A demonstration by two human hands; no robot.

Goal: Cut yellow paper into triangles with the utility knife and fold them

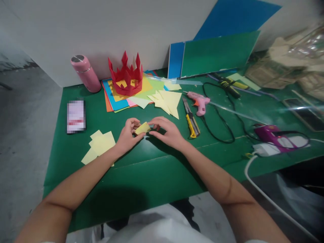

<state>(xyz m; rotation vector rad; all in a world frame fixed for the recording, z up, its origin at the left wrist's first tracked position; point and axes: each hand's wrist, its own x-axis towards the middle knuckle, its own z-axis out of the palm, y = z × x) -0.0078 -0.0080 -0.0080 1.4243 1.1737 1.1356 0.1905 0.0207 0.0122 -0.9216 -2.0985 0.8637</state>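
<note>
A small folded piece of yellow paper (142, 128) is pinched between both hands just above the green table (152, 175). My left hand (127, 135) grips its left end with curled fingers. My right hand (167, 132) holds its right end, fingertips pressed together. Several flat yellow paper pieces (100, 145) lie to the left of my left hand. More folded yellow triangles (168, 100) lie beyond my hands. A red paper crown (126, 78) stands on a stack of coloured sheets (115, 99) at the back.
A pink bottle (86, 73) and a phone (76, 116) sit at left. A yellow utility knife (191, 119), pink glue gun (199, 101) with black cord, pliers (229, 85), a purple tool (273, 136), a power strip and green and blue boards (217, 54) crowd the right.
</note>
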